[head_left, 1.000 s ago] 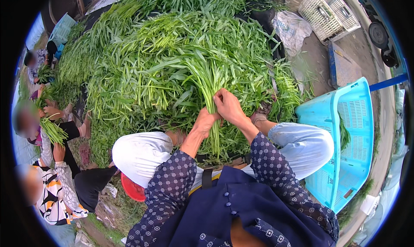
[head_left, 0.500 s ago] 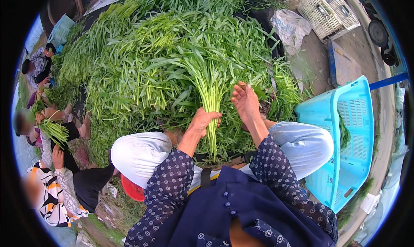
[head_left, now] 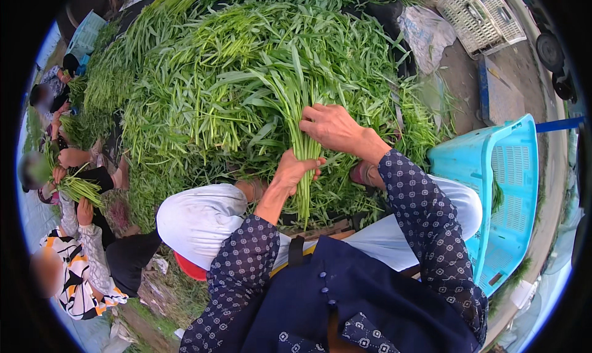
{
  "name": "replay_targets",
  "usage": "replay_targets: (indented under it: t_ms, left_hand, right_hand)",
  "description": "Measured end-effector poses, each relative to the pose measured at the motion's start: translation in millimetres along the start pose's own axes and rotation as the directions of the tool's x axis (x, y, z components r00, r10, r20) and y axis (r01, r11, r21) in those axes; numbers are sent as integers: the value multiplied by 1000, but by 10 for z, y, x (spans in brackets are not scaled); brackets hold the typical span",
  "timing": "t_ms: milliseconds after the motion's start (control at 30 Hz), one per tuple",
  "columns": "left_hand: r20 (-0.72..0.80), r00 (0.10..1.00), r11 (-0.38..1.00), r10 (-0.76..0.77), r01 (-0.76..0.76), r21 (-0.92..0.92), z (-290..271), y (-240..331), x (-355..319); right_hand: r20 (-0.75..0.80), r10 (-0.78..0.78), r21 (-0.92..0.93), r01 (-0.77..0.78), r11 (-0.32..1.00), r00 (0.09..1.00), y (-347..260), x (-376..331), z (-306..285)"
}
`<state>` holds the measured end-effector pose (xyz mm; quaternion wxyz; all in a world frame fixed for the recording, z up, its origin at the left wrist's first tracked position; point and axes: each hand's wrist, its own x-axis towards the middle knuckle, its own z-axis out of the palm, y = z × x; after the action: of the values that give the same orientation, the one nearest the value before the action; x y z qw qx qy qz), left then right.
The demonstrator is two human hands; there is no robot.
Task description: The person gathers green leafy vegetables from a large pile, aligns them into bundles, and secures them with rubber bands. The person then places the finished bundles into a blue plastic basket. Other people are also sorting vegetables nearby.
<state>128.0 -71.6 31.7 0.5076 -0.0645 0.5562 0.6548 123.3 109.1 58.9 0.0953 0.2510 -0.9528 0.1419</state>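
A bunch of water spinach (head_left: 300, 144), long pale-green stems with narrow leaves fanned out at the far end, stands in front of me with its cut ends toward me. My left hand (head_left: 291, 173) is wrapped round the lower stems, thumb across the front. Higher up, where the leaves begin, my right hand (head_left: 333, 126) has its fingers curled in against the same bunch; the fingertips are partly hidden. Beneath and beyond both hands spreads a large heap of the same greens (head_left: 203, 75).
A turquoise plastic crate (head_left: 512, 192) with some greens inside stands at my right. Farther off are a cream crate (head_left: 478, 20) and a blue-edged board (head_left: 499, 94). Other people (head_left: 86, 260) sit along the left, one holding greens. A red basin (head_left: 190, 266) shows beside my left knee.
My right hand has gone from open beside the bunch to closed against its upper stems, moving left and turning over. My left hand keeps its grip at nearly the same spot.
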Motion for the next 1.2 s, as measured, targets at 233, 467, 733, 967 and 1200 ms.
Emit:
replay_targets:
  t_ms: [233, 467, 733, 967, 1200]
  left_hand:
    - [44, 999, 1000, 0, 0, -17, 66, 73, 8]
    - [-85, 987, 981, 134, -120, 152, 44, -60, 49]
    - [-44, 990, 972, 131, -120, 200, 116, 51, -24]
    - [-69, 991, 970, 111, -93, 223, 36, -72, -4]
    - [-3, 984, 920, 176, -164, 356, 129, -19, -124]
  right_hand:
    - [-258, 804, 727, -441, 527, 536, 62, 87, 199]
    - [101, 508, 478, -489, 730, 856, -504, -103, -312]
    - [-272, 584, 483, -416, 770, 765, -332, -149, 39]
    - [253, 625, -37, -638, 769, 738, -250, -1165, 70]
    - [47, 764, 607, -626, 489, 643, -346, -136, 6]
